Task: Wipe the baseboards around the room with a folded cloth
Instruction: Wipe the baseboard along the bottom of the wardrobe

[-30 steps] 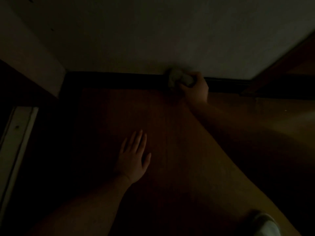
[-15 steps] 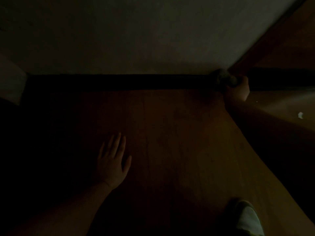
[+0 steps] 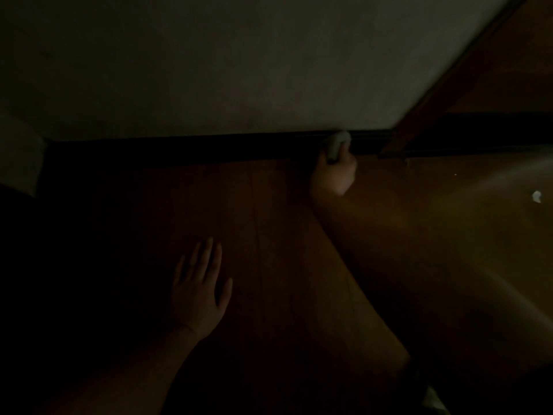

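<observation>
The room is very dim. A dark baseboard (image 3: 194, 146) runs along the foot of a pale wall (image 3: 239, 70). My right hand (image 3: 336, 172) grips a small pale folded cloth (image 3: 337, 144) and holds it against the baseboard, a little left of a brown door frame (image 3: 398, 142). My left hand (image 3: 199, 290) lies flat on the wooden floor (image 3: 284, 250) with fingers spread and straight, well short of the wall.
The door frame slants up to the right, with a dark threshold beyond it. A small white scrap (image 3: 536, 196) lies on the lit floor at the right. A pale shoe tip (image 3: 434, 401) shows at the bottom edge. A pale corner (image 3: 18, 157) juts in at left.
My right hand first slid the cloth right along the baseboard to the door frame, then back left a little. The left hand stays flat on the floor.
</observation>
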The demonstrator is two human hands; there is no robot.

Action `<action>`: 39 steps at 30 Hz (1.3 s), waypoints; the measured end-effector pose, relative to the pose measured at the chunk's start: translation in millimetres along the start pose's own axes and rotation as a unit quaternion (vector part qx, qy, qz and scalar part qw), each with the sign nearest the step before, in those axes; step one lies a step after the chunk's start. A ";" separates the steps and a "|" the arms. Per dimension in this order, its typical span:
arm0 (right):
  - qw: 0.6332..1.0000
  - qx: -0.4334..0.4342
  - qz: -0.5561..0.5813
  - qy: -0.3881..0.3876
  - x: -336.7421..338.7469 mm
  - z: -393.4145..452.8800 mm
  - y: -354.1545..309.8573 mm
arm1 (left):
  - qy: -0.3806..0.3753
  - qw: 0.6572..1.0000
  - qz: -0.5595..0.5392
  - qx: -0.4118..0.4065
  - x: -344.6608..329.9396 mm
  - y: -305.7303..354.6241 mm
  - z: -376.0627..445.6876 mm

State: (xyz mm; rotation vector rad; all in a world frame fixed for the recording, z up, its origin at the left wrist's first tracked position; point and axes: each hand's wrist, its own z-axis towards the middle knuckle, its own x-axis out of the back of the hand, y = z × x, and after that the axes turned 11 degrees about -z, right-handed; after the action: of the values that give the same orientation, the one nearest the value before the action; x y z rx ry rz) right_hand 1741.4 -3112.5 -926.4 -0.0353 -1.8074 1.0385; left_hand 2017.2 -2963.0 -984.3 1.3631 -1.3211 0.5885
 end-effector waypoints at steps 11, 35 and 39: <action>0.949 0.216 0.071 -0.216 -27.7 -70.3 -18.8 | -0.012 1.000 0.003 0.011 5.3 1.3 0.4; 0.991 0.073 -0.026 -0.105 -52.4 -59.1 -8.6 | 0.000 1.000 -0.025 0.008 7.2 6.7 -2.1; 0.922 0.215 0.056 -0.316 -77.0 -118.8 -52.4 | -0.012 0.999 -0.009 0.029 3.5 3.8 -1.0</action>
State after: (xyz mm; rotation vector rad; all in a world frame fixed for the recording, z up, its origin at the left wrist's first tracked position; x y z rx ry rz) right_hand 1892.0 -3105.8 -934.6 0.5252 -2.1067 1.6449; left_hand 2015.0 -2962.5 -979.5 1.4321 -1.3195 0.6035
